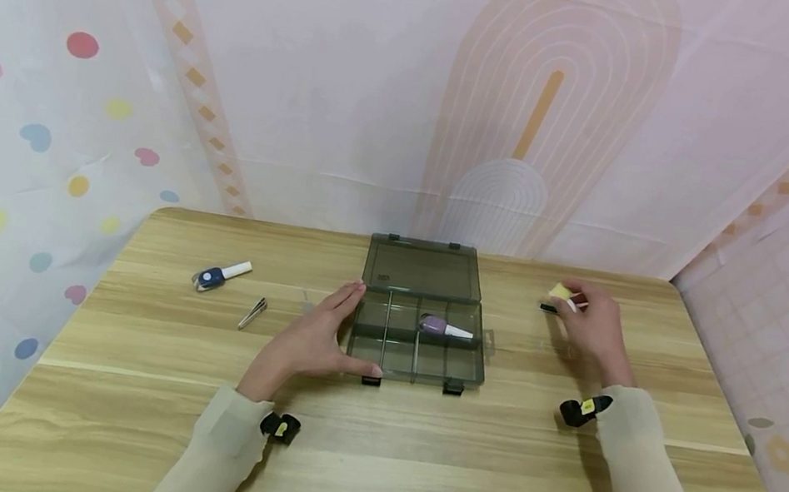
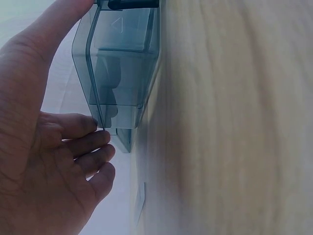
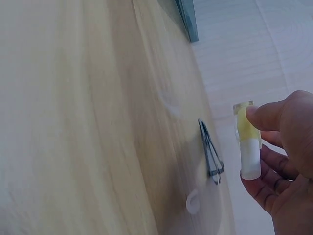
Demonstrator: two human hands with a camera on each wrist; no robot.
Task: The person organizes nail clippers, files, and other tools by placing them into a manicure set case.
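A smoky, translucent compartment box lies with its lid folded back. My left hand rests at its left side, thumb on the front edge near a latch and fingertips touching the left rim. A purple nail polish bottle with a white cap lies in the box's right part. Away to the right, my right hand pinches a yellow nail polish bottle with a white cap, above the table in the right wrist view. A nail clipper lies beside that hand.
Left of the box lie a blue nail polish bottle with a white cap and another nail clipper. Faint clear ring-like pieces are on the wood near my right hand. A patterned cloth wall stands behind the table.
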